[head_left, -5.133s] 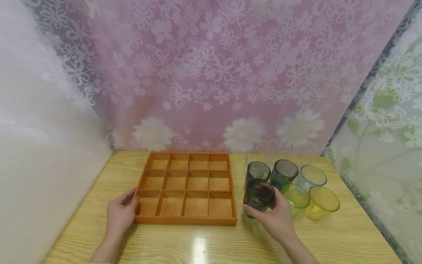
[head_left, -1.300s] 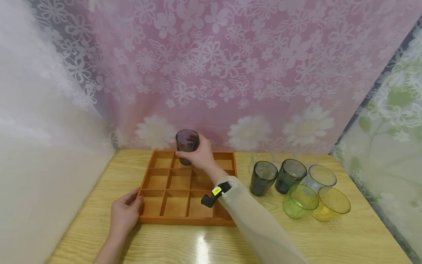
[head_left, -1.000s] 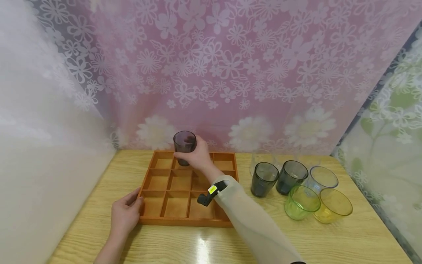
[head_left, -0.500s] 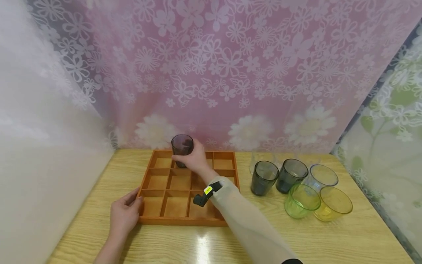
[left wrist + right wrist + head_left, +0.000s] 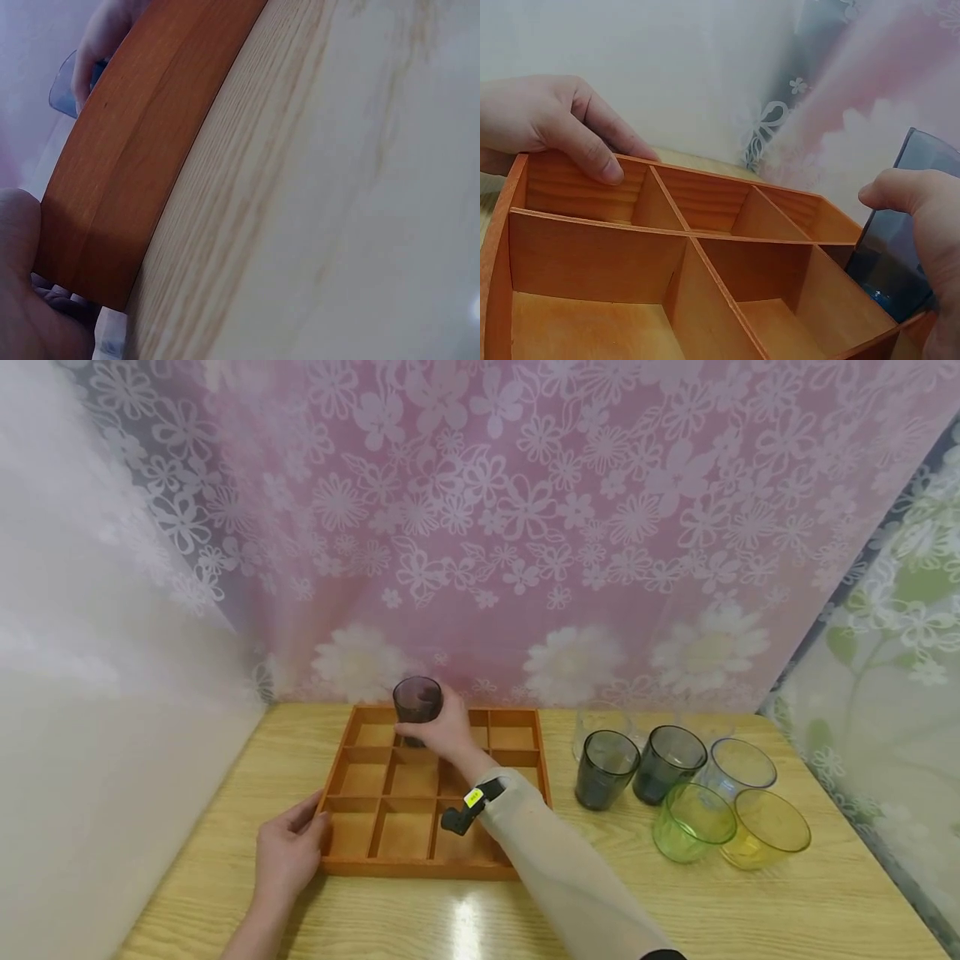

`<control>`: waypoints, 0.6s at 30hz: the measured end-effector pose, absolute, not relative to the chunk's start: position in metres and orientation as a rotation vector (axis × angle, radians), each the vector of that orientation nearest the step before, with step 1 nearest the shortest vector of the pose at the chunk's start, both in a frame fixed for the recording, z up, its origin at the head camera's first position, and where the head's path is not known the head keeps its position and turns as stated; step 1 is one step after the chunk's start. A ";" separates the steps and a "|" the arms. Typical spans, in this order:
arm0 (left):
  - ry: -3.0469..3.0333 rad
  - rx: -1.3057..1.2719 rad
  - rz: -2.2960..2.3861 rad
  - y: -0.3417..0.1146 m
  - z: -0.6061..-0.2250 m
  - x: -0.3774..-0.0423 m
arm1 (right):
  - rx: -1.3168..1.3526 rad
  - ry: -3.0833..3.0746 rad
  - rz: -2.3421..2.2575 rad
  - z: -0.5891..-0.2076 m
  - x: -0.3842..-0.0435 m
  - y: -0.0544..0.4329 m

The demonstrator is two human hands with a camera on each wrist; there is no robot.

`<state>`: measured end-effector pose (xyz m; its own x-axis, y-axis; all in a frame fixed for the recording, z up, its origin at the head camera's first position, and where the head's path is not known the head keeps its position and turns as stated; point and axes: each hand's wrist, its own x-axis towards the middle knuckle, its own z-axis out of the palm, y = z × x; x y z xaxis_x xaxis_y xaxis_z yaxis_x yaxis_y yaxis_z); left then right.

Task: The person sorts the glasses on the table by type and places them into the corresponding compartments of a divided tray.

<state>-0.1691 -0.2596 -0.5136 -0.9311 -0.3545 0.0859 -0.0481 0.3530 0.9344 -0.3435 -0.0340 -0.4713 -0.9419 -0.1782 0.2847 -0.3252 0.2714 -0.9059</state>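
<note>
My right hand holds a dark tinted drinking glass upright between thumb and fingers. The glass is at the back row of a divided wooden tray, in the second compartment from the left. In the right wrist view the lower part of the glass is inside the walls; whether it touches the floor is hidden. My left hand grips the tray's left wall near the front corner. Its thumb lies over the rim inside and the fingers stay outside, as the left hand shows in the right wrist view.
Right of the tray stand two dark glasses, a green glass, a yellow glass and a blue-rimmed clear glass. Clear glassware stands behind them. A flowered curtain hangs at the table's back edge.
My right hand has taken the dark glass from the group at the right over to the tray's back row. Over the last second the glass has sunk lower. My left hand keeps its grip.
</note>
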 end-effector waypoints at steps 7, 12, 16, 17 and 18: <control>-2.332 0.362 -1.596 -0.258 -0.515 -0.170 | 0.467 -2.426 1.745 -0.476 -0.346 -0.034; -2.336 0.365 -1.600 -0.257 -0.513 -0.170 | 0.437 -2.454 1.734 -0.481 -0.346 -0.033; -2.333 0.367 -1.593 -0.257 -0.513 -0.170 | 0.433 -2.475 1.736 -0.485 -0.346 -0.034; -2.334 0.370 -1.588 -0.257 -0.514 -0.171 | 0.442 -2.476 1.737 -0.485 -0.346 -0.034; -2.335 0.371 -1.584 -0.257 -0.514 -0.170 | 0.452 -2.474 1.742 -0.485 -0.346 -0.034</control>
<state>-0.1703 -0.2570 -0.5140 -0.9234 -0.3714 0.0969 -0.0474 0.3608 0.9314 -0.3464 -0.0341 -0.4847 -0.9531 -0.1916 0.2345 -0.2853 0.3088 -0.9073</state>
